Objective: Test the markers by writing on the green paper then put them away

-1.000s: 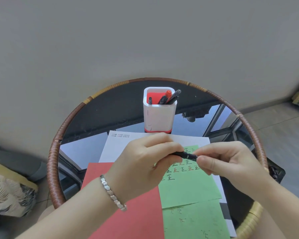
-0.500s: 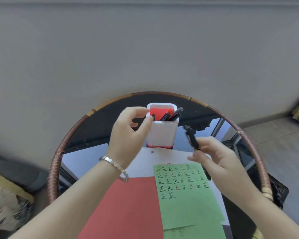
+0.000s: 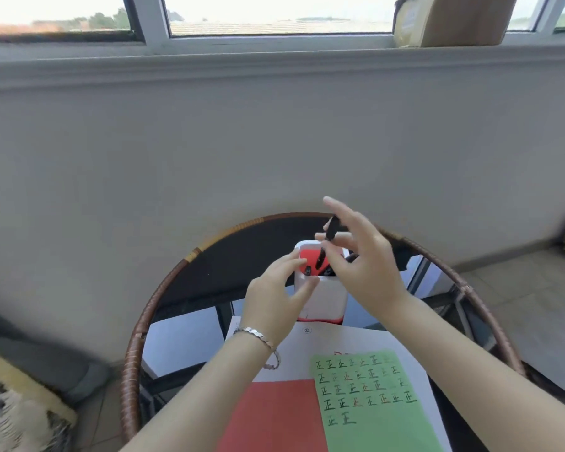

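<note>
My right hand (image 3: 362, 265) holds a black marker (image 3: 327, 241) nearly upright, its lower end at the mouth of the white pen holder (image 3: 327, 298) with the red inside. Other markers stand in the holder, partly hidden by my fingers. My left hand (image 3: 276, 298) is against the holder's left side, thumb and fingers on its rim and wall. The green paper (image 3: 372, 399), covered with rows of handwritten characters, lies at the lower right on a white sheet (image 3: 307, 347).
A red sheet (image 3: 274, 415) lies left of the green paper. All of it rests on a round glass table with a woven rattan rim (image 3: 137, 347). A grey wall stands close behind, with a window ledge and a cardboard box (image 3: 454, 19) above.
Both hands left the green paper and moved up to the holder. My right hand carried the marker over its mouth; my left hand settled against its side. The camera tilted up.
</note>
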Demonstrator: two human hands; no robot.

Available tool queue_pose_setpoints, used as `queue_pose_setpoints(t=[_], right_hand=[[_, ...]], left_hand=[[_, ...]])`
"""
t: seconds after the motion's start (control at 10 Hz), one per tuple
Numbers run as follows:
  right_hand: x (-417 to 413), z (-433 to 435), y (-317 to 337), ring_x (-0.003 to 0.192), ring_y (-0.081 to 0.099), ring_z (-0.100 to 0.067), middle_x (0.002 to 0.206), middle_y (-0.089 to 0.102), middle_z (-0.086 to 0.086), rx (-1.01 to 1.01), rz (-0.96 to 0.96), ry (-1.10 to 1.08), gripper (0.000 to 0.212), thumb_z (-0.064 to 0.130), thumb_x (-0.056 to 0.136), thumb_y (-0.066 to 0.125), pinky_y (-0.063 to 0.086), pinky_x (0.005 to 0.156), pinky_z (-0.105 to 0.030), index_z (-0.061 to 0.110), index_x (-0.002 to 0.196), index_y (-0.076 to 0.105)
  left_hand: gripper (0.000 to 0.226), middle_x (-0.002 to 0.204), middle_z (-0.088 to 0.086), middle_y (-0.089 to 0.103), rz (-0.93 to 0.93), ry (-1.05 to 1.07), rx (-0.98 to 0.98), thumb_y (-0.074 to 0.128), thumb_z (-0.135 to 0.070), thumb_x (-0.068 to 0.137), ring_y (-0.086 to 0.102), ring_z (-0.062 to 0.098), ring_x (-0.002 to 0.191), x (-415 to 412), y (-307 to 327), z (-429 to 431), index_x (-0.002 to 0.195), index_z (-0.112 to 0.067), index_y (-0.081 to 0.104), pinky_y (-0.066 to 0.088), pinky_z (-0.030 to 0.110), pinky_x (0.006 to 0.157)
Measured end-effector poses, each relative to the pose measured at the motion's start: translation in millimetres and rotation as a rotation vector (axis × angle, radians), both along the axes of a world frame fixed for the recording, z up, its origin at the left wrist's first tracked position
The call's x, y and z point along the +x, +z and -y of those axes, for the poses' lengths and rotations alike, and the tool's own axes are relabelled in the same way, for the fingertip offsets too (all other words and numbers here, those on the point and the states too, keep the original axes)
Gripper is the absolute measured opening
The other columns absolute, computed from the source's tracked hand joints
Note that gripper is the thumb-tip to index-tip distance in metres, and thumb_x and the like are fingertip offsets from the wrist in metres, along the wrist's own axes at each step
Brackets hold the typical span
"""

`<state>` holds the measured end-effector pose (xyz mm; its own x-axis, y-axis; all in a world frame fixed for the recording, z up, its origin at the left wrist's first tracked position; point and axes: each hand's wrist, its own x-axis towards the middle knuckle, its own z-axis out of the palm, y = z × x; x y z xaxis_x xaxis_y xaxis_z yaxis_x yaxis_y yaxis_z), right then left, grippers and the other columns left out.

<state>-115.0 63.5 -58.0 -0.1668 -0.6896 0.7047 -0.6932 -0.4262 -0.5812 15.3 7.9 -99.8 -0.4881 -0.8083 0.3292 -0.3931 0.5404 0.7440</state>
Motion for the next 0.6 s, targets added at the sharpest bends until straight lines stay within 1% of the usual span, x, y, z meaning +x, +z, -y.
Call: queue_pose_setpoints(t=[0.1,0.2,0.3,0.4,0.5,0.6], right_hand=[[-3.3,1.1,-11.9,0.077,0.062,-0.011,0.087,0.069,-0.004,0.121,-0.228,-0.102,0.043,0.007,0.081,0.060,0.052,0.076,-0.025,0.019,0.122,0.057],[-2.9,-2.8,-20.0,0.075,0.063,-0.011,0.077,0.072,0.006,0.121,-0.431,-0.252,0.023,0.023,0.082,0.051,0.046,0.088,-0.036,0.019,0.089,0.073],[-1.7,-1.9,-18.6,0.077,0.066,-0.018,0.071,0.072,0.003,0.174,-0.504,-0.322,0.028,0.021,0.083,0.046,0.051,0.081,-0.038,0.014,0.083,0.073],[2.1,2.9,-5.8,0.107,0.053,-0.023,0.106,0.066,-0.003,0.434,-0.529,-0.364,0.026,0.013,0.090,0.043,0.043,0.091,-0.039,0.011,0.098,0.068],[2.9,-8.3,13.2,0.121,0.035,-0.014,0.121,0.053,0.002,0.646,-0.336,-0.188,0.039,0.024,0.094,0.044,0.026,0.104,-0.035,0.024,0.132,0.045],[-7.0,-17.3,21.4,0.122,0.042,-0.017,0.122,0.059,0.001,0.575,-0.287,-0.194,0.036,0.024,0.090,0.051,0.032,0.106,-0.039,0.019,0.126,0.052]], left_hand=[[0.032,0.129,-0.020,0.050,-0.017,0.006,0.004,0.059,-0.039,0.082,0.044,-0.005,0.114,0.6,-1.6,1.0,0.112,-0.028,0.060,0.041,0.035,0.100],[0.031,0.114,-0.029,0.046,-0.027,0.005,-0.018,0.060,-0.038,0.082,0.043,-0.011,0.103,-0.1,-1.3,0.5,0.111,-0.027,0.060,0.044,0.033,0.096],[0.033,0.121,-0.024,0.047,-0.024,0.006,-0.021,0.059,-0.036,0.083,0.041,-0.010,0.107,-0.4,-1.3,-1.0,0.114,-0.026,0.059,0.041,0.023,0.096],[0.033,0.124,-0.025,0.044,0.007,0.016,-0.005,0.057,-0.036,0.085,0.043,-0.005,0.111,-1.0,0.3,-2.4,0.116,-0.027,0.056,0.039,0.021,0.093],[0.029,0.126,-0.021,0.049,0.050,-0.010,0.009,0.054,-0.035,0.086,0.046,-0.005,0.104,-0.9,3.9,-2.7,0.114,-0.026,0.056,0.039,0.013,0.078],[0.028,0.129,-0.010,0.050,0.100,-0.072,0.070,0.052,-0.027,0.087,0.045,0.000,0.108,-0.1,14.4,4.3,0.114,-0.021,0.056,0.035,0.009,0.079]])
